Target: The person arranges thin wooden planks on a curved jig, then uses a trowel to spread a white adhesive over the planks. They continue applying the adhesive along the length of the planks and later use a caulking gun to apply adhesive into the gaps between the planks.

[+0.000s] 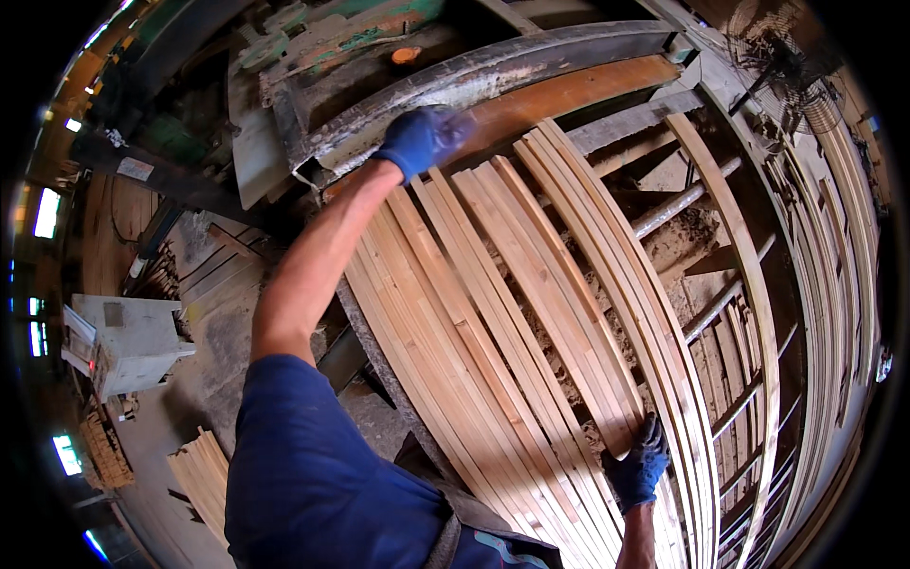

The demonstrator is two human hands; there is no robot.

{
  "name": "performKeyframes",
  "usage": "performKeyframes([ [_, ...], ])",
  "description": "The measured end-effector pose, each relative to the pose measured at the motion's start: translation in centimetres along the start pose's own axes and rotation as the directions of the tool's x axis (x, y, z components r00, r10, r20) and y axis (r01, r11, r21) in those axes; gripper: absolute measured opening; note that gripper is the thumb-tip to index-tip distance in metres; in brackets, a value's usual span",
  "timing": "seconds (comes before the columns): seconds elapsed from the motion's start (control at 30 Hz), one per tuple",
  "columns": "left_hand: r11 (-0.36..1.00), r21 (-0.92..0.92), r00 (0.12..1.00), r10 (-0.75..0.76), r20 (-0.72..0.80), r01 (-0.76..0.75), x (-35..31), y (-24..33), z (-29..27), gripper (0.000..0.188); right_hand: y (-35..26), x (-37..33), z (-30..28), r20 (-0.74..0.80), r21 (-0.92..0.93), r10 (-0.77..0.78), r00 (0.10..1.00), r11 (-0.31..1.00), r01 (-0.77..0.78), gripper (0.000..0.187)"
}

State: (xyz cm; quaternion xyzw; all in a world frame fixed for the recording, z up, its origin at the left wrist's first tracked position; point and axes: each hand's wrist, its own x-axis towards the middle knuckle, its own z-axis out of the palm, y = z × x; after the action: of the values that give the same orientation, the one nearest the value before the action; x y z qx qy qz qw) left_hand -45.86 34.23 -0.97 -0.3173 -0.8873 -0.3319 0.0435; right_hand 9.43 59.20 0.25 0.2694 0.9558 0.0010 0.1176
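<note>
Long pale wooden strips [445, 351] lie side by side in front of me, curving toward the lower edge. My right hand [638, 467], in a dark blue glove, grips a group of wooden strips [569, 327] near my body, its thumb and fingers on either side of them. My left hand [422, 142], in a blue glove, is stretched out over the strips' far ends, beside a rust-brown metal bar [569, 92]. Motion smears its fingers, so their grip cannot be made out.
A dirty metal beam [493, 71] crosses beyond the strips. On the right, a rack with metal rollers [684, 211] carries one separate strip [735, 237]; more long strips [825, 247] are stacked past it. A grey box [133, 341] stands at the left, and sawdust lies below the rollers.
</note>
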Motion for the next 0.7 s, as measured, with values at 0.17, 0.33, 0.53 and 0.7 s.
performKeyframes([
  [0.17,0.992,0.114,0.913,-0.099,0.396,0.058,-4.5,-5.2,0.3,0.047,2.1,1.3,1.7,-0.074,0.036,-0.090,0.993,0.995,0.092,0.098],
  [0.33,0.985,0.130,0.949,-0.148,0.277,0.116,-8.4,-3.0,1.2,0.093,0.4,2.1,0.7,0.014,0.060,-0.112,0.994,0.992,0.111,0.104],
  [0.53,0.981,-0.021,0.951,-0.183,0.250,0.194,-8.8,-3.0,1.3,0.091,-0.8,2.5,1.1,-0.028,0.122,-0.064,0.998,0.990,0.067,0.108],
  [0.7,0.985,0.131,0.963,-0.144,0.228,0.116,-8.5,-3.7,1.2,0.084,-3.7,0.1,-4.2,-0.263,0.055,-0.214,0.941,0.970,0.236,0.075],
])
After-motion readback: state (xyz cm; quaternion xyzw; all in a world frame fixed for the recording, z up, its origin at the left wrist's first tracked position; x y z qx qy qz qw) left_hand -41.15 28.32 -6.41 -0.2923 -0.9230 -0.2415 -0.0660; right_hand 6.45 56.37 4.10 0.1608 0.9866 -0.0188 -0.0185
